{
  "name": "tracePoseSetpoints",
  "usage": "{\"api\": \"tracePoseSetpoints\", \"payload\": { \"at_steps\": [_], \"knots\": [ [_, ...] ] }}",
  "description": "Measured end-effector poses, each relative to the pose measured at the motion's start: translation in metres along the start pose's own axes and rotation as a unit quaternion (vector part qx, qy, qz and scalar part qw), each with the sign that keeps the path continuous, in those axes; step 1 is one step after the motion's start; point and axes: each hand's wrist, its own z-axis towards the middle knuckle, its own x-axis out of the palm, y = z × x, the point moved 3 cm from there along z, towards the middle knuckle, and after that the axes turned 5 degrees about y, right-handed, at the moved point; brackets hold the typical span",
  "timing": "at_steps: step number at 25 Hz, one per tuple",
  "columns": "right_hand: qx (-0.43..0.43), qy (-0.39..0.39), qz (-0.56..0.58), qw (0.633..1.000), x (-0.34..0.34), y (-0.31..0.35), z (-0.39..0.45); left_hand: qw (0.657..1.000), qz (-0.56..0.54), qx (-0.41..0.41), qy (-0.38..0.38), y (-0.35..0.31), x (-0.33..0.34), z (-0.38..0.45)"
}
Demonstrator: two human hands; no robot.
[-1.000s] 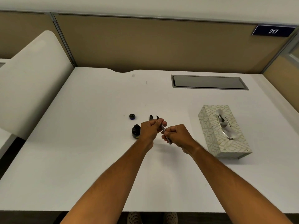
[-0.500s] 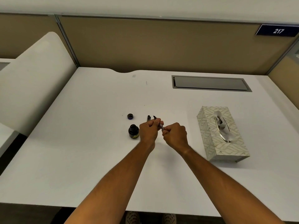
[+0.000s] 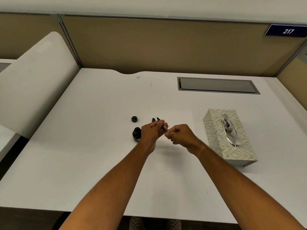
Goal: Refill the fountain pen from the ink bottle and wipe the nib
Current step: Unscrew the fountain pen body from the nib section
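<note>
both hands grip the fountain pen (image 3: 165, 128) above the desk (image 3: 83, 146), left hand (image 3: 152, 131) wrapping its front, right hand (image 3: 181, 136) seemingly pinching the rear end, beside the open ink bottle (image 3: 136, 134).

I sit at a white desk (image 3: 83, 146) walled by tan partition panels (image 3: 166, 45) from nine to three o'clock. A grey cable hatch (image 3: 217, 85) lies at one o'clock, a blue plate reading 217 (image 3: 287, 31) at two, a curved white divider (image 3: 33, 83) at ten.
</note>
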Motion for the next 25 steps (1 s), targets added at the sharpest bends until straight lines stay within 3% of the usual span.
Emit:
{"api": "tracePoseSetpoints", "payload": {
  "at_steps": [5, 9, 12, 21, 25],
  "knots": [
    [0.029, 0.041, 0.003, 0.999, -0.0018, 0.0017, -0.0029, 1.000, -0.017, -0.011, -0.007, -0.0022, -0.0039, 0.0002],
    [0.022, 0.015, 0.018, 0.999, 0.0004, 0.0015, -0.0022, 1.000, -0.025, -0.017, -0.006, -0.0030, -0.0051, -0.0005],
    [0.043, 0.044, 0.019, 0.998, 0.0030, 0.0005, -0.0017, 1.000, -0.017, -0.016, -0.003, -0.0038, -0.0050, 0.0005],
    [0.046, 0.035, 0.033, 0.998, 0.0016, -0.0012, 0.0006, 1.000, -0.009, -0.025, -0.003, -0.0035, -0.0023, 0.0037],
    [0.066, 0.045, 0.092, 0.993, 0.0022, -0.0015, -0.0002, 1.000, -0.008, -0.030, -0.004, -0.0019, -0.0030, 0.0033]
  ]
}}
